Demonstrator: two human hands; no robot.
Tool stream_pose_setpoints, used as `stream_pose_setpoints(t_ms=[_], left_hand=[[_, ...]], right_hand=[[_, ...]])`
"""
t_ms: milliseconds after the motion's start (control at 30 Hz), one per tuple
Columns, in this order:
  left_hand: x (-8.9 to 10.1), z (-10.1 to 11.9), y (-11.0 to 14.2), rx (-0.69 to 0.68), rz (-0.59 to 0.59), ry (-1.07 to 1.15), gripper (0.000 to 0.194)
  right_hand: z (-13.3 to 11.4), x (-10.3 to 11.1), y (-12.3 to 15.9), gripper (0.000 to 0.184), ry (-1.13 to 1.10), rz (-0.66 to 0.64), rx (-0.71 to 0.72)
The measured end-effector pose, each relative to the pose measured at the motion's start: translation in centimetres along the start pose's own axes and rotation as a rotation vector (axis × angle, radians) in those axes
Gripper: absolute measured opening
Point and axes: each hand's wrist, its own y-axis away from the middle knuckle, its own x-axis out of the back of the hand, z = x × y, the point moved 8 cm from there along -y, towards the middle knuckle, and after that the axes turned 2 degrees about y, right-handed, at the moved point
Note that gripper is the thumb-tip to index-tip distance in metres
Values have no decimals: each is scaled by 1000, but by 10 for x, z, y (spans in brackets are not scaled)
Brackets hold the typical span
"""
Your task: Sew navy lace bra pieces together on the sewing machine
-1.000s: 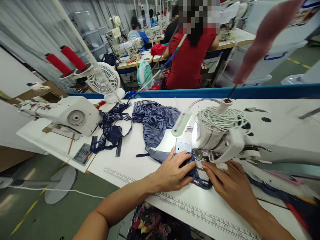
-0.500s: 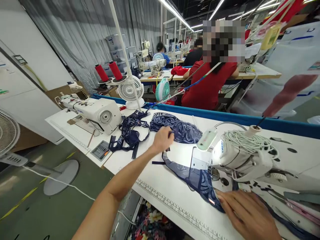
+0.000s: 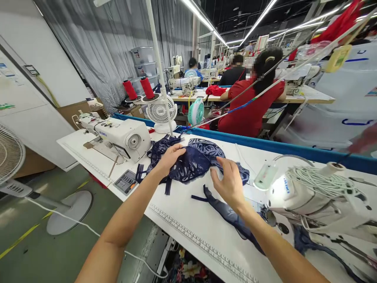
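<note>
A navy lace garment piece (image 3: 193,163) is lifted slightly off the white sewing table (image 3: 188,204). My left hand (image 3: 169,157) pinches its left edge and my right hand (image 3: 231,182) grips its right edge. More navy lace pieces (image 3: 210,148) lie just behind it. A sewn navy piece (image 3: 226,214) trails from near my right wrist toward the needle area of the white sewing machine (image 3: 312,192) at the right. Navy straps (image 3: 157,151) lie to the left of my left hand.
A second white sewing machine (image 3: 120,135) stands at the table's left end, with a small control panel (image 3: 126,182) before it. A desk fan (image 3: 159,114) and red thread cones (image 3: 138,89) are behind. A person in red (image 3: 250,106) sits beyond the blue divider (image 3: 265,147). A floor fan (image 3: 11,157) stands left.
My left hand left the fabric at the needle, reached to the lace pile and picked up a piece. My right hand came off the table to grip the piece's other edge. The view rose.
</note>
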Motion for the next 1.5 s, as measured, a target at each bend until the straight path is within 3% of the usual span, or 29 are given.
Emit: stream_pose_setpoints(t_ms=[133, 333, 433, 500, 600, 700, 767, 833, 867, 900, 933, 967, 1033, 1067, 1133, 1167, 1200, 1267, 1333, 1400, 1500], left_hand=[[11, -7, 6, 7, -16, -25, 28], [9, -3, 5, -43, -106, -119, 27], [1, 5, 5, -103, -155, -195, 21], [-2, 9, 5, -156, -157, -237, 16], [4, 6, -1, -213, -86, -270, 13], [23, 11, -7, -274, 43, -256, 13], [42, 34, -6, -358, 186, -216, 9], [59, 78, 5, -503, 364, -169, 12], [65, 106, 15, -622, 466, -146, 15], [67, 140, 37, -880, 636, -160, 16], [58, 166, 55, -1080, 713, -220, 14], [40, 184, 65, -1201, 717, -311, 13], [-9, 191, 68, -1274, 617, -532, 22], [-38, 179, 65, -1267, 525, -635, 25], [-97, 126, 50, -1117, 238, -779, 27], [-125, 89, 45, -1027, 98, -841, 26], [-155, 39, 34, -785, -156, -959, 27], [-193, -30, 39, -644, -354, -1019, 21], [-213, -71, 48, -568, -451, -1050, 24], [-223, -90, 54, -516, -500, -1072, 27], [-227, -98, 57, -458, -523, -1093, 25]], right_hand=[[-13, -18, -4, 38, -30, -80, 8], [-2, -46, -21, 46, -89, -263, 8], [-17, -52, -36, 55, -183, -358, 55], [-32, -53, -47, 48, -231, -406, 83], [-45, -46, -70, 20, -233, -356, 55], [-57, -28, -94, 23, -221, -195, -6], [-75, -16, -103, 27, -251, -141, -5], [-100, -4, -104, 26, -301, -130, 7], [-113, 4, -101, 26, -332, -130, 9], [-124, 12, -96, 23, -363, -127, 5], [-132, 21, -87, 21, -429, -122, -5], [-136, 31, -75, 18, -622, -111, -43], [-130, 43, -40, 20, -911, -152, -177], [-121, 45, -15, 22, -1000, -199, -287], [-90, 48, 43, 22, -1147, -249, -579], [-74, 48, 75, 23, -1190, -303, -739], [-57, 50, 107, 24, -1193, -342, -901], [-32, 58, 160, 26, -1135, -498, -1086], [-14, 73, 189, 29, -990, -657, -1047], [8, 93, 196, 30, -705, -726, -852], [43, 130, 173, 27, -161, -506, -447]])
